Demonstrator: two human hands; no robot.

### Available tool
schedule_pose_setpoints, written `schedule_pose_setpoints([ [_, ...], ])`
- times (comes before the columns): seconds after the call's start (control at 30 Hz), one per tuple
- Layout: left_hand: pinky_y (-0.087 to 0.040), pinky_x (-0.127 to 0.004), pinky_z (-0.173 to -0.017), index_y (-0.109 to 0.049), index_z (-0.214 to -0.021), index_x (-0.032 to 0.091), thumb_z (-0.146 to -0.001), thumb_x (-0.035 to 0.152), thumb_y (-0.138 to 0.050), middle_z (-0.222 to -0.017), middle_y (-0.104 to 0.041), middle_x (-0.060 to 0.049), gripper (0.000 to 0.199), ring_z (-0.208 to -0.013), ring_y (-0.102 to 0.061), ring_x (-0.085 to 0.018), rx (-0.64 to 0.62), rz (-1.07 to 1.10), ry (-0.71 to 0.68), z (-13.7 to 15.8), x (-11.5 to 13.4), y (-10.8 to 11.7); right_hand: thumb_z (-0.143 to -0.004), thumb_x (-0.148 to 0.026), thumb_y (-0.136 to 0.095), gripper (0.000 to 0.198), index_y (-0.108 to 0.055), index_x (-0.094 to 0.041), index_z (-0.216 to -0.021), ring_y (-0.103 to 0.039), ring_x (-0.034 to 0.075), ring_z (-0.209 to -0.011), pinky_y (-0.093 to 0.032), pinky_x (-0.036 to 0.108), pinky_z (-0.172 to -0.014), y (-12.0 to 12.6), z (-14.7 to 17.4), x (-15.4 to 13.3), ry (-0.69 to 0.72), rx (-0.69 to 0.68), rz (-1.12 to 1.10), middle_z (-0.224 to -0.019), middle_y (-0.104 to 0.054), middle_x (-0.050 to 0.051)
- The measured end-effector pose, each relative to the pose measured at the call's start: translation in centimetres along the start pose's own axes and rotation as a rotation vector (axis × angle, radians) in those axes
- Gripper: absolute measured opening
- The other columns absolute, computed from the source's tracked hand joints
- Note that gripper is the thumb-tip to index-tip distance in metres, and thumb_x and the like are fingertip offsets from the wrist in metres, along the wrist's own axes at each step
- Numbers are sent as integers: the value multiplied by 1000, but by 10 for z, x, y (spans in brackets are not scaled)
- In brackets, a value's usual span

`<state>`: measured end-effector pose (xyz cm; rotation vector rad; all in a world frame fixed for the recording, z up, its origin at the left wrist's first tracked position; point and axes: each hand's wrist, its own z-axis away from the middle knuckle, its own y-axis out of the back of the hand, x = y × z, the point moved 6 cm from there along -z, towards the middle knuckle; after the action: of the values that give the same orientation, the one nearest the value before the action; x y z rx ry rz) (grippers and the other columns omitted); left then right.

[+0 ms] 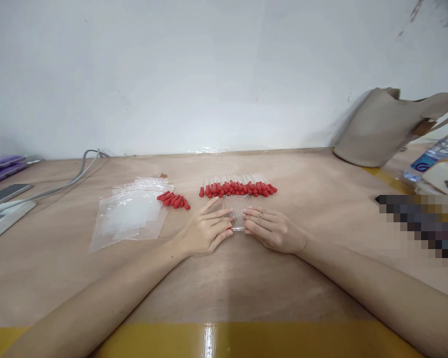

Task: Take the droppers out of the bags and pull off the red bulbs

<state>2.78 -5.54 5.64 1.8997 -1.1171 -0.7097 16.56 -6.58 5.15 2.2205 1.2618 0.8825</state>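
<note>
Thin clear tubes (238, 209) lie side by side between my hands, tips toward me. My left hand (211, 226) rests at their left side, fingers stretched out and somewhat apart. From the right, my right hand (271, 226) touches the tubes with its fingers extended close together; a ring shows on one finger. Just beyond is a dense row of red rubber bulbs (239, 188) with more clear stems behind them, which look like droppers. A smaller group of red bulbs (173, 200) sits to the left, at the edge of a pile of clear zip bags (130, 216).
A beige bag (373, 132) leans by the wall at right, near a plastic bottle (425, 161). On the left are a grey cable (74, 179), a phone-like device (7, 194) and purple packs (3, 166). Yellow tape (209, 340) runs along the table's front.
</note>
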Motion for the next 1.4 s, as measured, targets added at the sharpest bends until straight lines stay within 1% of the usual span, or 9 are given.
schedule_pose_setpoints([
  [0.23, -30, -41, -107, -59, -91, 14, -87, 19, -44, -100, -68, -5, 16, -108, -56, -18, 6, 17, -22, 2, 1, -1, -82, -15, -55, 13, -62, -8, -91, -59, 19, -102, -49, 33, -95, 1, 5, 1, 14, 2, 1, -95, -68, 12],
  [0.77, -40, -38, -101, -58, -92, 13, -88, 21, -45, -104, -66, -8, 16, -105, -58, -17, 56, -5, -28, 9, -4, 2, -80, -11, -56, 20, -60, -8, -99, -56, 21, -107, -48, 36, -95, 5, 13, 8, 24, 36, -55, -99, -67, 12],
  [0.87, -40, -40, -100, -58, -94, 14, -88, 18, -43, -104, -66, -7, 16, -108, -56, -17, 79, -30, 57, 14, -14, 8, -80, -12, -55, 20, -61, -13, -100, -59, 20, -102, -50, 35, -90, 8, 18, 25, -130, 107, -89, -96, -68, 10],
  [0.93, -42, -40, -97, -58, -94, 15, -88, 18, -45, -106, -65, -7, 15, -108, -56, -18, 85, -40, 70, 16, -15, 8, -81, -16, -54, 18, -62, -17, -97, -63, 17, -89, -51, 33, -82, 8, 22, 38, -294, 151, -99, -88, -69, 6],
  [1.03, -49, -32, -82, -59, -95, 17, -86, 21, -49, -102, -65, -6, 13, -93, -59, -16, 127, -25, 79, 15, -14, 6, -82, -23, -54, 15, -65, -20, -91, -60, 13, -67, -48, 29, -68, 3, 27, 49, -470, 117, -55, -73, -66, 3],
  [1.13, -49, -27, -70, -60, -96, 18, -86, 24, -50, -91, -62, -6, 16, -79, -57, -13, 203, -32, 173, 14, -23, 10, -83, -25, -52, 19, -66, -18, -94, -54, 14, -64, -44, 29, -65, -2, 31, 54, -569, 54, -2, -68, -62, 3],
  [1.23, -48, -26, -69, -61, -100, 16, -88, 24, -44, -91, -57, -8, 23, -80, -55, -14, 235, -78, 327, 18, -53, 29, -84, -24, -48, 22, -66, -18, -96, -53, 14, -65, -41, 29, -67, -5, 35, 58, -635, 26, 32, -68, -60, 3],
  [1.33, -47, -30, -70, -65, -96, 13, -86, 29, -40, -84, -56, -10, 31, -80, -54, -18, 291, -184, 656, 37, -103, 62, -84, -23, -46, 23, -66, -18, -95, -55, 15, -68, -39, 29, -69, -8, 37, 60, -669, -10, 64, -71, -62, 4],
  [1.4, -46, -31, -69, -67, -95, 16, -84, 34, -40, -71, -58, -6, 34, -77, -54, -20, 225, -197, 907, 55, -137, 76, -83, -22, -46, 22, -66, -18, -93, -57, 15, -70, -37, 29, -69, -8, 37, 61, -692, -26, 87, -74, -64, 4],
])
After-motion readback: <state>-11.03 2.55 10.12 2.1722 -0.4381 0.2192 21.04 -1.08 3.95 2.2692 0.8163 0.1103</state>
